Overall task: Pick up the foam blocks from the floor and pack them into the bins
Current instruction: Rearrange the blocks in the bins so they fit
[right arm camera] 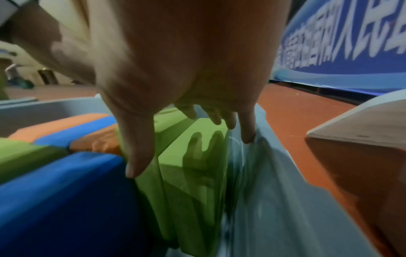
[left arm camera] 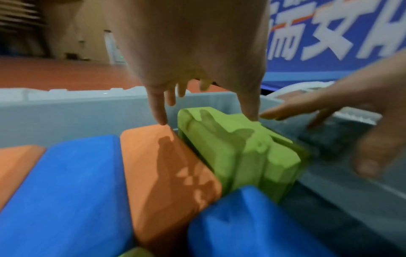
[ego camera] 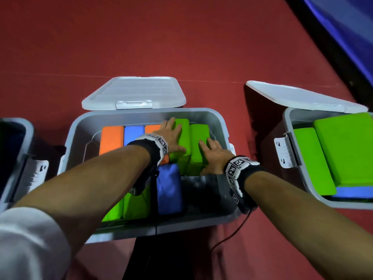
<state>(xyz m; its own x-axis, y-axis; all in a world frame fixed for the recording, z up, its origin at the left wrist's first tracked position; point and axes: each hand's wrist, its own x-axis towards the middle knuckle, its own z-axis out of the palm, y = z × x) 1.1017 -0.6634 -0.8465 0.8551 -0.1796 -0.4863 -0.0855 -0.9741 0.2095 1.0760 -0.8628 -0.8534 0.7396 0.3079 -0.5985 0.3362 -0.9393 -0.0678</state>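
Note:
A grey bin (ego camera: 219,118) in front of me holds foam blocks standing on edge: orange (ego camera: 111,139), blue (ego camera: 134,134) and two green ones (ego camera: 199,142) at its far right. My left hand (ego camera: 173,136) lies flat with straight fingers on the left green block (left arm camera: 211,139). My right hand (ego camera: 214,154) spreads open over the right green block (right arm camera: 197,139), its little finger against the bin wall (right arm camera: 274,191). Nearer me stand another blue block (ego camera: 169,188) and more green ones (ego camera: 135,205). The bin's near right corner holds no block.
The bin's white lid (ego camera: 135,91) lies behind it on the red floor (ego camera: 181,37). A second bin (ego camera: 292,138) at right holds large green blocks (ego camera: 347,146) over a blue one, its lid (ego camera: 298,96) propped behind. A third bin (ego camera: 18,154) stands at left. Blue banner (ego camera: 347,27) far right.

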